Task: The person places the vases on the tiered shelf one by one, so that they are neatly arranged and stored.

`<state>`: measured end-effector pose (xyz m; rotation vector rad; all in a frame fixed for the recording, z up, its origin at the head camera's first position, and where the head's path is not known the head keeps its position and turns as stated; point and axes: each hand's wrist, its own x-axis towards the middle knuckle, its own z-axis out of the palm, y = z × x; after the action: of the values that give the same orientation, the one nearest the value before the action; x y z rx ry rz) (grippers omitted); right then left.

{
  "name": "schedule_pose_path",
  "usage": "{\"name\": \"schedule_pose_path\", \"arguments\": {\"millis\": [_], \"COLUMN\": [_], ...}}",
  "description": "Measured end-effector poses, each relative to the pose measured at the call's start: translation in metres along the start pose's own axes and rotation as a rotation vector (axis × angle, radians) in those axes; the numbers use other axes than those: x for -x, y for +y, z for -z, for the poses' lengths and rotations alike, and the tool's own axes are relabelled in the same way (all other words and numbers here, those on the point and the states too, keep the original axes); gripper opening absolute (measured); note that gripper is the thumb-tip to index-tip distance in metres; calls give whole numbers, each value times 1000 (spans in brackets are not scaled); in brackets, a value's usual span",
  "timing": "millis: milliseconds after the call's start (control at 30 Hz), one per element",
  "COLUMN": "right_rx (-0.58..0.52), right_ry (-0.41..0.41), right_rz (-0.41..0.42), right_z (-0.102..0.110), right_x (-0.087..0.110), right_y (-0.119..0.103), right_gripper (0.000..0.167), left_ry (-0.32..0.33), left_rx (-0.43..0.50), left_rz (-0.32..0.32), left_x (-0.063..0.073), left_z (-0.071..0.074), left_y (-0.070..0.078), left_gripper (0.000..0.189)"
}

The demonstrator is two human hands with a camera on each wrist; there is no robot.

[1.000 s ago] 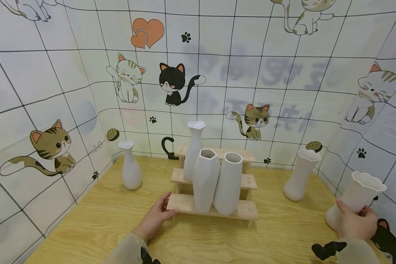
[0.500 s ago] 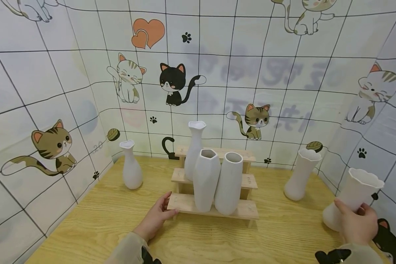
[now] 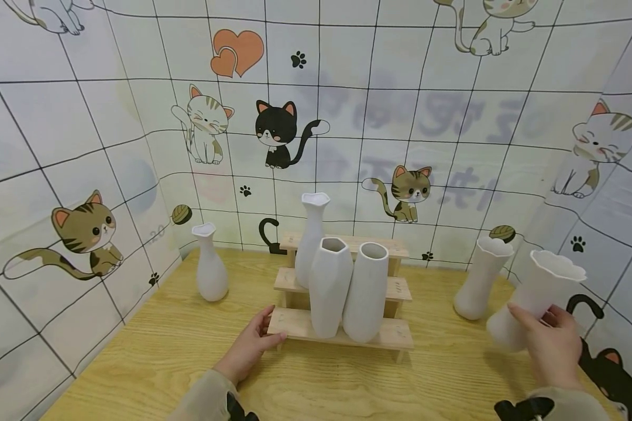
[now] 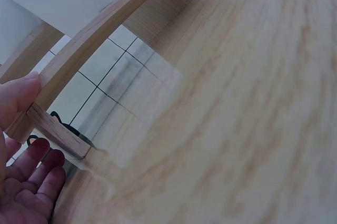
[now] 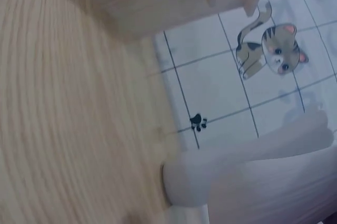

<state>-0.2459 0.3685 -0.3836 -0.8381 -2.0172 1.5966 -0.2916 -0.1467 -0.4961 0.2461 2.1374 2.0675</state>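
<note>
My right hand (image 3: pixel 555 345) grips a white vase (image 3: pixel 526 301) with a scalloped rim. The vase tilts to the right and casts a shadow on the table below it. The held vase (image 5: pixel 274 190) fills the lower right of the right wrist view, where the hand is out of sight. My left hand (image 3: pixel 248 345) holds the left end of the lowest step of a three-step wooden stand (image 3: pixel 295 324). In the left wrist view, the thumb lies on the board (image 4: pixel 87 50), with curled fingers (image 4: pixel 39 174) beside its leg.
A hexagonal-mouthed vase (image 3: pixel 329 292) and a round-mouthed vase (image 3: pixel 366 295) stand on the lowest step. Behind them rises a narrow-necked vase (image 3: pixel 309 245). Another narrow-necked vase (image 3: pixel 212 275) stands left on the table (image 3: pixel 153 362), and a waisted vase (image 3: pixel 479 286) stands right. A cat-print sheet (image 3: pixel 347 117) surrounds the table.
My right hand has moved left and farther back with the scalloped vase, which is now higher and closer to the waisted vase. The left hand stays on the stand.
</note>
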Motion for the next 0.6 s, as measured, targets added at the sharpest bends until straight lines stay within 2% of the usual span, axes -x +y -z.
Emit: {"name": "schedule_pose_path", "arguments": {"millis": [133, 400, 600], "right_rx": [-51, -67, -70], "right_ry": [-58, -211, -296], "right_rz": [3, 134, 215], "right_z": [-8, -22, -32], "right_x": [7, 21, 28], "right_y": [-13, -29, -40], "right_gripper": [96, 93, 90], "left_ry": [-2, -2, -3], "left_rx": [5, 6, 4], "left_rz": [1, -6, -8], "left_x": [0, 0, -1], "left_z": [0, 0, 0], "left_y": [0, -1, -2], "left_gripper": [87, 87, 87]}}
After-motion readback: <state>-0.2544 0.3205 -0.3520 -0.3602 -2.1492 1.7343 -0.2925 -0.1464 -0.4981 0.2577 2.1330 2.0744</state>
